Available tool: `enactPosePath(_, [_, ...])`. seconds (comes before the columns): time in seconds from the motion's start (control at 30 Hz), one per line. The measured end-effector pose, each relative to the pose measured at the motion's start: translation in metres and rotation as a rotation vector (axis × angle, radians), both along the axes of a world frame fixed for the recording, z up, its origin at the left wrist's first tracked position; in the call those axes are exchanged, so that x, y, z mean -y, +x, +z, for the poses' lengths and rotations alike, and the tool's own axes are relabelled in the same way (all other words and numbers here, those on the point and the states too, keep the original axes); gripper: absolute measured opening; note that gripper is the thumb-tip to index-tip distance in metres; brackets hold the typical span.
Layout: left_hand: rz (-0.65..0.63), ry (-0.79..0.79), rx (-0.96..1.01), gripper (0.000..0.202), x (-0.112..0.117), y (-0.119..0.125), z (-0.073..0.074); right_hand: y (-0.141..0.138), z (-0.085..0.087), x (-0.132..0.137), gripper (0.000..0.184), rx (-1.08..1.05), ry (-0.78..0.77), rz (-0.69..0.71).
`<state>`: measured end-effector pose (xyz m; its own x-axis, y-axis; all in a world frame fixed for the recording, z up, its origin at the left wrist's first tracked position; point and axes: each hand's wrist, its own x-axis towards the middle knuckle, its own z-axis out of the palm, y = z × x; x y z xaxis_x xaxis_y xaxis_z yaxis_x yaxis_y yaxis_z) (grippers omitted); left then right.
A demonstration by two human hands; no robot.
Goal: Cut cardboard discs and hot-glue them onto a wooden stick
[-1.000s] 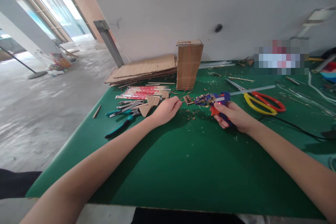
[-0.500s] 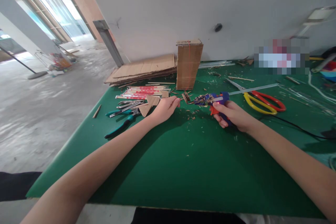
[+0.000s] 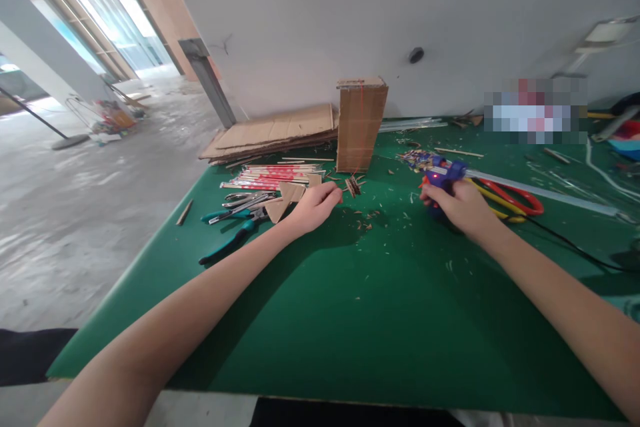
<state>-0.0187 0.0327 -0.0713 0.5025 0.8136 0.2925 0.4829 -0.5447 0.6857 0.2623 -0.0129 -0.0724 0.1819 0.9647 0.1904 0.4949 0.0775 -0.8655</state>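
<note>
My right hand (image 3: 457, 203) is wrapped round a blue hot glue gun (image 3: 443, 172) with an orange trigger and a long clear glue stick out of its back. Its messy, debris-covered nozzle points left, away from my other hand. My left hand (image 3: 317, 205) is closed in a pinch on a thin wooden stick, mostly hidden by the fingers. A small layered cardboard piece (image 3: 353, 186) sits at the stick's far end. Scissors (image 3: 507, 199) with red and yellow handles lie beneath and behind the glue gun.
An upright cardboard box (image 3: 361, 127) stands at the back beside stacked cardboard sheets (image 3: 280, 127). Left of my left hand lie green-handled pliers (image 3: 233, 240), cardboard cutouts (image 3: 283, 203) and packaged sticks (image 3: 270, 175). Scraps litter the green table (image 3: 320, 320). A black cord (image 3: 570, 243) trails right.
My right hand has drawn the glue gun to the right, away from the small cardboard piece, and its nozzle now tilts up. My left hand has stayed nearly still.
</note>
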Motion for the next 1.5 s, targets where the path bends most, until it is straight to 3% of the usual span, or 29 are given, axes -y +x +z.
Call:
enactPosePath(0.23, [0.001,0.035,0.012,0.022,-0.002,0.0,-0.003,0.015,-0.007,-0.013,0.031,0.517,0.092,-0.137])
enactPosePath(0.53, [0.017,0.26,0.048,0.02,-0.008,0.0,-0.004,0.009,-0.009,-0.017,0.043,0.697,0.0,-0.167])
enactPosePath(0.83, [0.113,0.159,-0.008,0.021,-0.031,-0.022,0.026,0.005,0.002,-0.01,0.045,0.789,-0.097,-0.145])
enactPosePath(1.0, [0.142,0.173,-0.046,0.019,-0.037,-0.028,0.029,0.013,0.006,-0.005,0.053,0.853,-0.136,-0.097])
enactPosePath(1.13, [0.116,0.21,-0.079,0.016,-0.032,-0.025,0.031,0.017,0.014,0.005,0.05,1.017,-0.112,-0.019])
enactPosePath(1.23, [0.098,0.216,-0.098,0.015,-0.027,-0.022,0.033,0.015,0.028,0.018,0.048,1.154,-0.074,-0.103])
enactPosePath(1.33, [0.073,0.148,-0.089,0.016,-0.025,-0.021,0.034,0.009,0.041,0.029,0.049,1.112,-0.11,-0.226])
enactPosePath(1.4, [0.019,0.051,-0.079,0.016,-0.024,-0.022,0.037,0.004,0.046,0.033,0.045,1.057,-0.018,-0.173])
enactPosePath(1.5, [-0.165,-0.112,-0.11,0.017,-0.021,-0.024,0.044,-0.008,0.044,0.037,0.025,0.821,0.219,0.137])
